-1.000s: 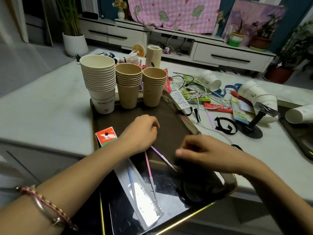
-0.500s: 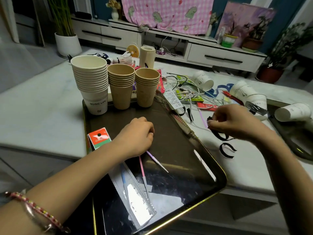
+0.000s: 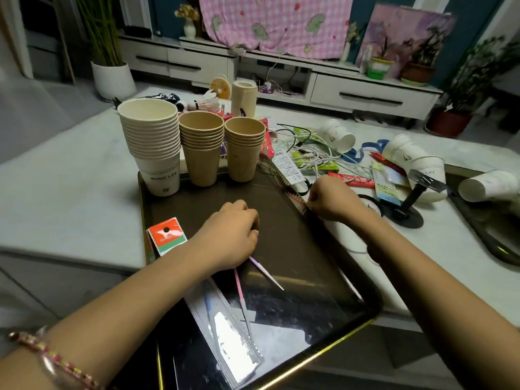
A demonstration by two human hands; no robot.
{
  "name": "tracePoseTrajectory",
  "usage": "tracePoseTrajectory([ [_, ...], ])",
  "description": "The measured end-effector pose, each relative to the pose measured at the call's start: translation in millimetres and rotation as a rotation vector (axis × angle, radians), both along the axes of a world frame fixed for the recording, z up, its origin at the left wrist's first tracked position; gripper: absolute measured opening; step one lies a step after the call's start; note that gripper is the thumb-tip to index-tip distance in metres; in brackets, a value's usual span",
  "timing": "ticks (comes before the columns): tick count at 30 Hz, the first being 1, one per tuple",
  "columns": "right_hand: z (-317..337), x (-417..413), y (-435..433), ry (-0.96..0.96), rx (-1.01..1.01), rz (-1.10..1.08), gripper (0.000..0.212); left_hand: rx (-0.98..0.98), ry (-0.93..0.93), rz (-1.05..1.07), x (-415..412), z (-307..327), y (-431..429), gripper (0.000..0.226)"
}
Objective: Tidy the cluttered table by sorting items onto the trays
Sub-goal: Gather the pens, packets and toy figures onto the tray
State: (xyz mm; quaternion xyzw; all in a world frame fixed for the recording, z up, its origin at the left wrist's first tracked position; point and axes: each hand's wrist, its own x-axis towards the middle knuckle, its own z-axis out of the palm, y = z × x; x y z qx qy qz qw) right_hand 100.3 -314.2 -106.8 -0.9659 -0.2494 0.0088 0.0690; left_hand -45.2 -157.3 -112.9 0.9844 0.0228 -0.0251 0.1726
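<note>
Grips thin pink and purple plastic sticks (image 3: 266, 273) with curled left hand (image 3: 233, 235), resting on glossy dark rectangular tray (image 3: 323, 277). Curls right hand (image 3: 334, 198) at tray rim, right of that grip; cannot tell whether pinching anything.

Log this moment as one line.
left hand: curled on tray, over two thin sticks | right hand: at tray's right rim, grip unclear | cup stacks: on tray

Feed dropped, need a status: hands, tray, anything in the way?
Left hand grips thin sticks over dark tray. Right hand curled at its right rim, hold unclear. Tipped cups, cables loose on table.
</note>
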Motion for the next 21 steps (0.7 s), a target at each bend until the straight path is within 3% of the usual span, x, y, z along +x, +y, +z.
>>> tracePoseTrajectory([
  [3,19.7,-6.0,-11.3,0.083,-0.037,-0.006,0.023,-0.005,0.004,-0.002,0.6,-0.8,0.6,0.026],
  [9,73.6,-57.8,-45.8,0.134,0.217,-0.078,0.03,-0.22,-0.192,0.151,4.3,2.4,4.8,0.028],
  [11,67.7,-91.9,-34.3,0.295,0.207,0.029,0.025,-0.287,-0.28,0.235,5.9,3.3,7.5,0.029],
  [14,38.7,-121.2,-16.7,0.438,0.029,0.156,0.021,-0.322,-0.3,0.258,4.9,3.3,10.6,0.029],
  [16,30.5,-107.6,-16.7,0.474,0.108,0.151,0.021,-0.316,-0.246,0.22,2.0,1.9,10.0,0.03],
  [17,29.8,-90.4,-21.5,0.449,0.232,0.088,0.021,-0.304,-0.21,0.195,0.9,0.9,7.7,0.03],
  [19,28.7,-47.3,-33.3,0.22,0.431,-0.081,0.019,-0.231,-0.136,0.143,-0.8,-1.2,0.7,0.032],
  [21,19.2,-8.8,-43.8,0.029,0.373,-0.205,0.02,-0.079,-0.092,0.089,-0.9,-3.0,-6.9,0.032],
])
